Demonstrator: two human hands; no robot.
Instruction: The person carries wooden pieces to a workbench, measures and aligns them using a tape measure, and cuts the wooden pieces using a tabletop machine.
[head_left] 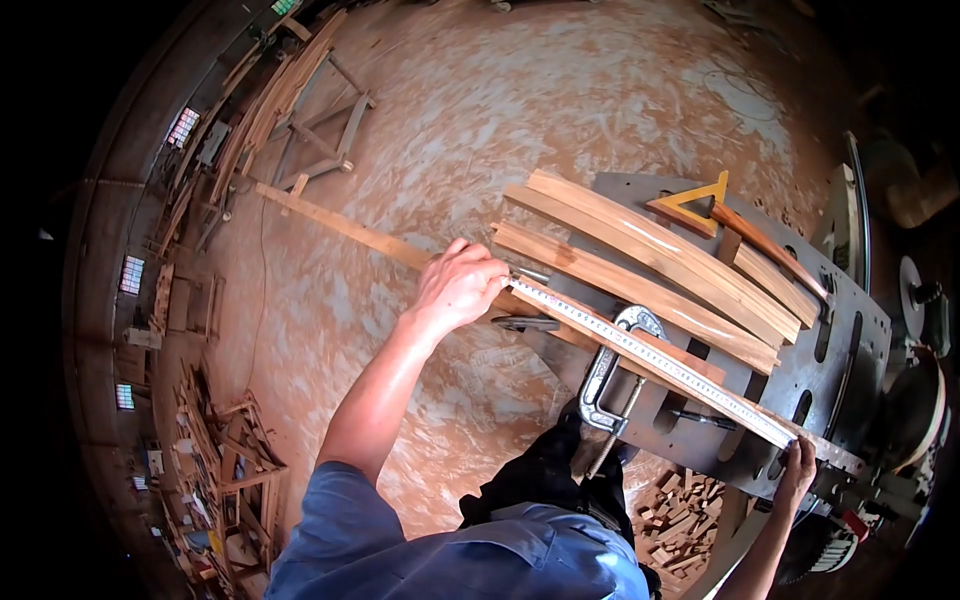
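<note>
one white measuring tape (720, 401) along a wooden strip (680, 357), our left hand (460, 285) pinched on its end past the left edge of the metal table (630, 187), our right hand (797, 470) touching it by the near right corner, its grip we cannot tell

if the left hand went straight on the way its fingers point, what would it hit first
Most likely the near end of the white measuring tape, which starts right at the left hand's fingertips; whether hand and tape sit at the same height is hard to tell from this view.
</note>
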